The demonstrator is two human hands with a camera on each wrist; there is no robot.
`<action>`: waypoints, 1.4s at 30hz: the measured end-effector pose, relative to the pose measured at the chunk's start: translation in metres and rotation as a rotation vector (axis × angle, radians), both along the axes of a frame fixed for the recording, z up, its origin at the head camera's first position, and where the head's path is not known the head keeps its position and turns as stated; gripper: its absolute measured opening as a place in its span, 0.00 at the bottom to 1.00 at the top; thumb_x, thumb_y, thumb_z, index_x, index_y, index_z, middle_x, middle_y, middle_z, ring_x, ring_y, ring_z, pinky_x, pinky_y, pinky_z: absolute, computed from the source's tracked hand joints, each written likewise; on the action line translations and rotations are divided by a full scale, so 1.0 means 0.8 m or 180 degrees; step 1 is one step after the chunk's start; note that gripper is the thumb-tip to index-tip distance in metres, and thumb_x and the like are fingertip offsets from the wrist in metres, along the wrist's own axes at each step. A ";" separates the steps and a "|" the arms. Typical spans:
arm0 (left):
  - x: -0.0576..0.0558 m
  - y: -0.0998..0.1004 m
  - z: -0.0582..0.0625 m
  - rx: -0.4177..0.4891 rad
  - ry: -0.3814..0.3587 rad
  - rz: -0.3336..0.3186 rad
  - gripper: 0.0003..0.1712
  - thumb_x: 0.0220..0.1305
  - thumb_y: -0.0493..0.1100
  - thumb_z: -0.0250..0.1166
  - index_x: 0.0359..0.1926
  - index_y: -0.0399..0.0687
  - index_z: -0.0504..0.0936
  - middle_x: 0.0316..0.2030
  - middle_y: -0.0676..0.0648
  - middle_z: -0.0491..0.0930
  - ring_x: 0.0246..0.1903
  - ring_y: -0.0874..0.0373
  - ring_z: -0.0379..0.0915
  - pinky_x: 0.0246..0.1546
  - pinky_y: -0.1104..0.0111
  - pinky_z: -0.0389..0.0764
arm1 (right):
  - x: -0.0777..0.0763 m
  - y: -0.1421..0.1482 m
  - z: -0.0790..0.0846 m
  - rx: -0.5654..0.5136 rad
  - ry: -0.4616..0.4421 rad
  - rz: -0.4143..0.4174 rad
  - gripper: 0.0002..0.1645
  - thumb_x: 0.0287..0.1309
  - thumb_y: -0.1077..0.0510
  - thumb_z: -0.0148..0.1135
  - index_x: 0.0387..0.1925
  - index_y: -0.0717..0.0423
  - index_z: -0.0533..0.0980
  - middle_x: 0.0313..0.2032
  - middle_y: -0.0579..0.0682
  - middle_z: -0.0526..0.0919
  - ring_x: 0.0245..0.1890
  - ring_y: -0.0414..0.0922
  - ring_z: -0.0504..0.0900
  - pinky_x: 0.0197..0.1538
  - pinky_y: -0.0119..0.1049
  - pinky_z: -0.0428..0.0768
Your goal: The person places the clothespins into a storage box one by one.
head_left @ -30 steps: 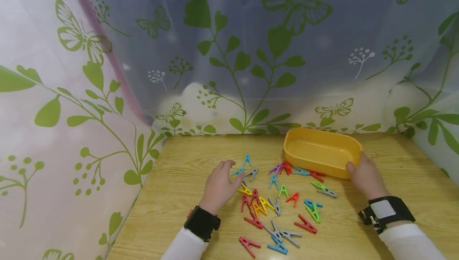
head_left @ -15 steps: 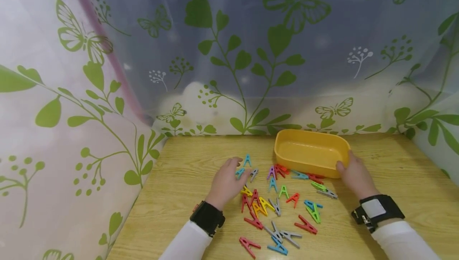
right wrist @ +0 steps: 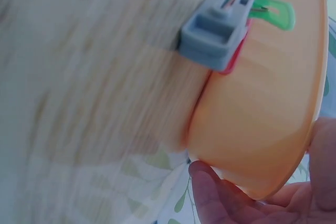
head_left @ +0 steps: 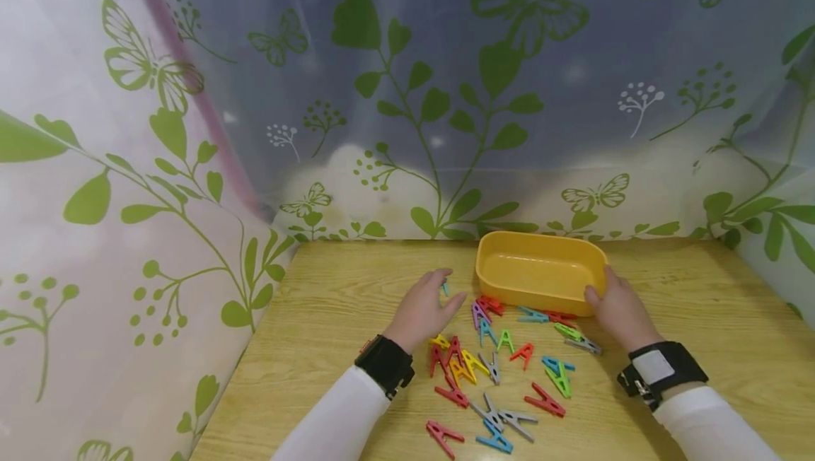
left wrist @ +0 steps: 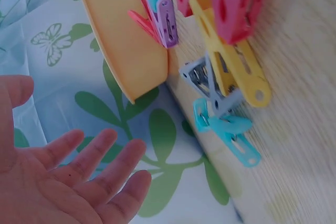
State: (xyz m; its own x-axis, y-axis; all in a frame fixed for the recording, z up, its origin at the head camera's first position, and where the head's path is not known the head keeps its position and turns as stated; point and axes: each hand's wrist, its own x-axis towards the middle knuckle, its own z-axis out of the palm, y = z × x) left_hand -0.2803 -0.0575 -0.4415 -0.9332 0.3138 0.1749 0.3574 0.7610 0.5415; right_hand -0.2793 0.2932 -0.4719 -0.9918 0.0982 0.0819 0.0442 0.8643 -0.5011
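My right hand (head_left: 624,312) grips the right end of a yellow plastic basin (head_left: 531,298), thumb over the rim and fingers against its outer wall (right wrist: 252,108). Nothing lies inside the basin. To its left, my left hand (head_left: 423,312) hovers with spread fingers and an empty palm (left wrist: 79,187), hiding some clothespins from the head view. Nearest to it in the left wrist view are a turquoise clothespin (left wrist: 231,135), a grey one (left wrist: 210,82) and a yellow one (left wrist: 236,51). Purple (head_left: 479,314) and red clothespins (head_left: 490,304) lie right at the basin's front wall.
Many clothespins in several colours lie scattered on the wooden table (head_left: 305,348), such as a red one (head_left: 443,438) at the front and a green one (head_left: 558,380) on the right. A patterned curtain (head_left: 407,93) stands along the table's back and left edges.
The basin has slid left with my right hand, and the purple and red clothespins at its front have shifted left. My left hand has moved right and farther forward, over the turquoise and grey clothespins.
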 end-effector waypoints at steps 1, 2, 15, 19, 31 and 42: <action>-0.001 0.003 0.001 0.0019 -0.0035 -0.0003 0.34 0.76 0.58 0.59 0.73 0.45 0.70 0.65 0.41 0.77 0.62 0.47 0.77 0.62 0.54 0.78 | -0.001 0.000 0.000 0.0001 0.0001 0.0009 0.42 0.78 0.53 0.42 0.73 0.85 0.46 0.62 0.88 0.61 0.61 0.79 0.68 0.65 0.70 0.67; -0.003 0.006 0.002 0.0050 -0.0073 0.0001 0.33 0.76 0.58 0.60 0.72 0.45 0.70 0.64 0.41 0.77 0.61 0.47 0.77 0.61 0.55 0.79 | -0.002 -0.001 0.000 0.0009 -0.0008 0.0012 0.42 0.78 0.53 0.42 0.73 0.85 0.45 0.62 0.88 0.61 0.61 0.79 0.68 0.65 0.70 0.67; -0.022 0.026 0.003 0.0437 -0.0415 0.0223 0.30 0.77 0.52 0.59 0.71 0.42 0.69 0.60 0.39 0.79 0.55 0.46 0.80 0.56 0.54 0.81 | -0.011 -0.018 0.003 0.0076 0.0069 0.0184 0.40 0.77 0.54 0.45 0.71 0.86 0.50 0.60 0.86 0.66 0.56 0.74 0.75 0.62 0.68 0.72; -0.025 0.026 -0.003 0.0467 -0.0389 0.0233 0.29 0.77 0.50 0.60 0.72 0.42 0.69 0.58 0.40 0.80 0.51 0.48 0.81 0.53 0.56 0.82 | -0.011 -0.026 0.004 0.0114 0.0075 0.0208 0.40 0.77 0.54 0.45 0.71 0.86 0.50 0.60 0.86 0.67 0.56 0.74 0.75 0.61 0.68 0.73; -0.029 0.026 -0.005 0.0514 -0.0295 0.0281 0.26 0.77 0.47 0.60 0.68 0.39 0.73 0.52 0.40 0.83 0.48 0.48 0.81 0.54 0.55 0.82 | -0.013 -0.044 0.009 0.0139 -0.0020 0.0253 0.40 0.78 0.53 0.45 0.72 0.84 0.50 0.60 0.85 0.68 0.56 0.72 0.76 0.62 0.67 0.73; -0.033 0.028 -0.002 0.0352 -0.0229 0.0469 0.25 0.74 0.43 0.63 0.65 0.34 0.76 0.48 0.39 0.83 0.46 0.50 0.80 0.50 0.56 0.82 | -0.021 -0.049 0.008 0.0151 -0.0084 0.0304 0.41 0.78 0.52 0.44 0.73 0.83 0.49 0.62 0.83 0.68 0.51 0.64 0.77 0.62 0.64 0.75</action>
State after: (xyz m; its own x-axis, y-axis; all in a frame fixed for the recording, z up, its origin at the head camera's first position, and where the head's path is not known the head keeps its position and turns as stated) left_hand -0.3066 -0.0351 -0.4435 -0.9790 0.1554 0.1321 0.2039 0.7366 0.6449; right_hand -0.2958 0.2542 -0.4654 -0.9983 -0.0001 0.0578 -0.0267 0.8878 -0.4594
